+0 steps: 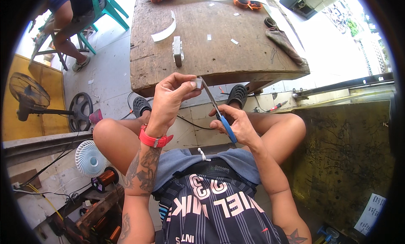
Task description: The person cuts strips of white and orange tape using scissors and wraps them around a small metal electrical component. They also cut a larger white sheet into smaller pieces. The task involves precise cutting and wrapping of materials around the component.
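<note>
My left hand, with a red watch at the wrist, pinches a small whitish piece between thumb and fingertips, just off the table's near edge. My right hand is closed round the blue handles of a pair of scissors. Their blades point up and away, with the tips right beside the small piece; whether they touch it I cannot tell. Beyond my left hand, a narrow grey-white block-shaped object stands on the wooden table. A curved white strip lies behind it.
Small white cut pieces lie scattered on the table. A brown cloth pouch and dark ring lie at its right. Left are a standing fan, a small fan and a copper wire spool. A person sits on a green chair.
</note>
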Tool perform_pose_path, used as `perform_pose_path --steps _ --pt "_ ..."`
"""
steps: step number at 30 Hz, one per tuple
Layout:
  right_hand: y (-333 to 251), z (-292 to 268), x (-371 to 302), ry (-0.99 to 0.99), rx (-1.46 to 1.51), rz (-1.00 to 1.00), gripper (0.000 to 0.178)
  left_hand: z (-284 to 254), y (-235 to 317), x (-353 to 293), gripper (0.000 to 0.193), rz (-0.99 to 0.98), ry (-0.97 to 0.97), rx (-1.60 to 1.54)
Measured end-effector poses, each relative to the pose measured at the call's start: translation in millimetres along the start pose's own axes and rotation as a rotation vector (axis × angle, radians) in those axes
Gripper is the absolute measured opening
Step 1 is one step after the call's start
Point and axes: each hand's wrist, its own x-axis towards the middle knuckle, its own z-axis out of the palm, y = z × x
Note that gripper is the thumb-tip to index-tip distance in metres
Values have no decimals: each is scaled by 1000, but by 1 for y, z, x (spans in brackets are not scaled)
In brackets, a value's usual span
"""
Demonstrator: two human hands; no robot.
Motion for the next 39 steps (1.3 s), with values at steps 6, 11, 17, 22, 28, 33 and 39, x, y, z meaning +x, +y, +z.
perform_pose_path --steps 6,11,17,22,28,33,39 --pt "0 1 1 1 -26 10 38 0 0 0 17 -3 1 20" --pt "3 3 1 26 -52 -60 35 -1 3 -1 17 5 -11 12" --pt "-3 5 5 69 32 -41 39 1 14 -3 19 17 -54 36" --pt "-27 -3 13 159 269 -148 42 -1 23 -12 41 -34 -214 293" --pt "-41 -2 28 171 174 -260 34 8 21 -16 54 34 -207 380" --pt "-31 17 38 383 412 -337 34 28 -6 -20 46 21 -60 42" --pt "-33 20 31 391 258 -316 36 25 -16 -15 25 144 -12 22"
